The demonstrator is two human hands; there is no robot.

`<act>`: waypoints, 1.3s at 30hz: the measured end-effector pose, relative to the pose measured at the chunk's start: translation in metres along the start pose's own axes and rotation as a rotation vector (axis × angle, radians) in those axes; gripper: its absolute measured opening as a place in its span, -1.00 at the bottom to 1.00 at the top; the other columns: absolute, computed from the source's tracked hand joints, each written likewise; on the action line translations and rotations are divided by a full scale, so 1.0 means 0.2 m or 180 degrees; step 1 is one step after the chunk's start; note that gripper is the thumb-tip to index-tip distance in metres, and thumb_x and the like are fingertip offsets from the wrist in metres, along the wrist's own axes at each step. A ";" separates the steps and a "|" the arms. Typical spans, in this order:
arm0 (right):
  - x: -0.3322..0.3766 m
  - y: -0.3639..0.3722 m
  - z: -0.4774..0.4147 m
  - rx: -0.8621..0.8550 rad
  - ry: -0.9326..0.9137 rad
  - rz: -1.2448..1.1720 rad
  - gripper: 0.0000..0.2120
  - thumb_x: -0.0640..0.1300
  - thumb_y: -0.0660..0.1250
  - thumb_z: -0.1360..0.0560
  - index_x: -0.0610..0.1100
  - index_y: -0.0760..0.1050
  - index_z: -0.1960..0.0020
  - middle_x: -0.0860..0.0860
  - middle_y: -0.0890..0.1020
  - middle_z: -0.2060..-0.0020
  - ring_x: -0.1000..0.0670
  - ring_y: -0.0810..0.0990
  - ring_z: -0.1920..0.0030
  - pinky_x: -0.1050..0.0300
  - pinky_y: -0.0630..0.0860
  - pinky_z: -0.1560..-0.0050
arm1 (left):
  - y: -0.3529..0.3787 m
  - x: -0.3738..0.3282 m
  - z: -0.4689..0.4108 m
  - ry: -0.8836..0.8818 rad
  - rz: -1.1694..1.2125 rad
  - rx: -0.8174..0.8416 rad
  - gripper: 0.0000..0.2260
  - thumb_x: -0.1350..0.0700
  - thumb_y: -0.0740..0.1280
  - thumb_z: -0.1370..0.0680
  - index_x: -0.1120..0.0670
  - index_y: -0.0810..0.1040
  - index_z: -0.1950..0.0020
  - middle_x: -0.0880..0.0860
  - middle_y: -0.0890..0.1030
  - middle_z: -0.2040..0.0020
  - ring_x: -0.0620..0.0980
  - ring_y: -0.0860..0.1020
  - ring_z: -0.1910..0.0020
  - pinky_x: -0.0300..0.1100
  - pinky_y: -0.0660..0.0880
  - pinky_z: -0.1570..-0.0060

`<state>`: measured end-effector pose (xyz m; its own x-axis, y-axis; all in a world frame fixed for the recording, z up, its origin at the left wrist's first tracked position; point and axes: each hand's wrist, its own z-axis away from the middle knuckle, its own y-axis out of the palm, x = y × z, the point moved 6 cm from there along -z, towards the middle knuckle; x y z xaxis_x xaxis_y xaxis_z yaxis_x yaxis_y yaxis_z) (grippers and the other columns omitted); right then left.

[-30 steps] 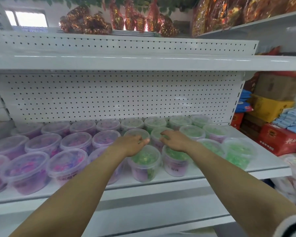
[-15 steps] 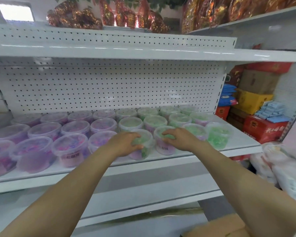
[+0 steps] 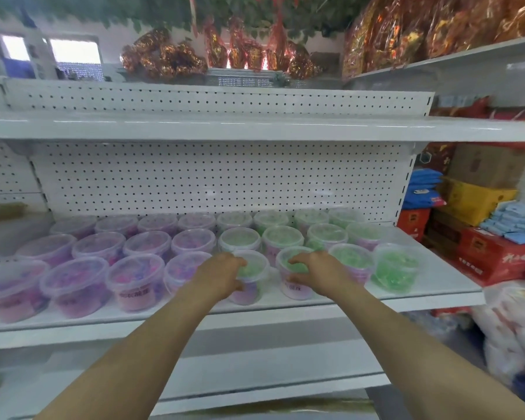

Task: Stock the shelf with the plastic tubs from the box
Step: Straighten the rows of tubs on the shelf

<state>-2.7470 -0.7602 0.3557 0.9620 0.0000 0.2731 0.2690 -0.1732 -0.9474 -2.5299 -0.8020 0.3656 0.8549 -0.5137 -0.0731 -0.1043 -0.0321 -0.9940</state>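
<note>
Both arms reach to the middle shelf; left hand grips a round clear plastic tub with green filling and a pale purple label, the left green tub, fingers curled over the lid, thumb on the side wall. The right hand grips the same kind of tub next to it, the right green tub, fingers on the lid, thumb low on the side. Both tubs stand upright in the front row of the white metal shelf, just beside each other with a small gap. More green-filled tubs stand behind and to the right, purple-filled tubs in three rows to the left. White pegboard back panel behind. Red cardboard box and yellow cardboard box right of the shelf
</note>
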 end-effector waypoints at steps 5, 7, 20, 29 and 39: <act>-0.02 0.03 0.01 0.0139 -0.0250 -0.0524 -0.56 0.15 0.48 -0.44 0.12 0.57 -0.29 0.11 0.58 -0.31 0.01 0.53 -0.31 0.06 0.46 -0.29 | -0.01 -0.02 0.02 -0.0253 -0.0041 -0.0440 -0.50 -0.16 0.42 -0.44 -0.07 0.51 -0.34 0.02 0.55 -0.27 0.05 0.49 -0.25 -0.09 0.45 -0.16; -0.01 0.02 0.01 0.0243 -0.0434 -0.0617 -0.57 0.10 0.48 -0.45 0.07 0.58 -0.30 0.12 0.57 -0.31 0.03 0.51 -0.33 0.10 0.43 -0.33 | -0.01 -0.04 0.04 -0.0342 -0.0033 -0.0617 -0.53 -0.20 0.41 -0.42 -0.08 0.55 -0.30 0.01 0.57 -0.24 0.04 0.50 -0.23 -0.14 0.44 -0.12; -0.05 -0.04 -0.02 0.0318 -0.0805 -0.0102 -0.48 0.12 0.41 -0.50 0.15 0.40 -0.43 0.03 0.56 -0.33 -0.09 0.52 -0.30 0.03 0.48 -0.18 | 0.03 -0.12 0.14 -0.0925 0.0555 -0.0992 -0.57 -0.11 0.45 -0.44 0.02 0.60 -0.26 0.06 0.60 -0.24 0.11 0.55 -0.20 -0.05 0.48 -0.16; -0.07 -0.02 -0.03 0.0427 -0.0972 -0.0051 -0.62 0.03 0.34 -0.57 0.03 0.51 -0.37 -0.04 0.58 -0.30 -0.14 0.52 -0.29 0.00 0.46 -0.26 | 0.07 -0.16 0.13 -0.1298 0.0588 -0.1040 -0.53 -0.13 0.41 -0.47 -0.05 0.51 -0.35 0.03 0.53 -0.33 0.08 0.50 -0.28 -0.09 0.42 -0.20; -0.09 -0.04 -0.01 0.0305 -0.1239 -0.0033 -0.58 0.02 0.27 -0.57 -0.04 0.41 -0.41 -0.12 0.51 -0.34 -0.21 0.49 -0.30 -0.09 0.47 -0.23 | 0.05 -0.29 0.03 -0.1280 -0.0254 -0.0924 -0.37 -0.35 0.11 -0.52 0.02 0.37 -0.44 0.04 0.39 -0.45 0.02 0.31 -0.45 0.00 0.16 -0.42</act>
<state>-2.7672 -0.7597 0.3592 0.9003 0.3775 0.2168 0.2644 -0.0786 -0.9612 -2.5764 -0.7671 0.3583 0.9882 -0.1308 -0.0801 -0.1190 -0.3245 -0.9384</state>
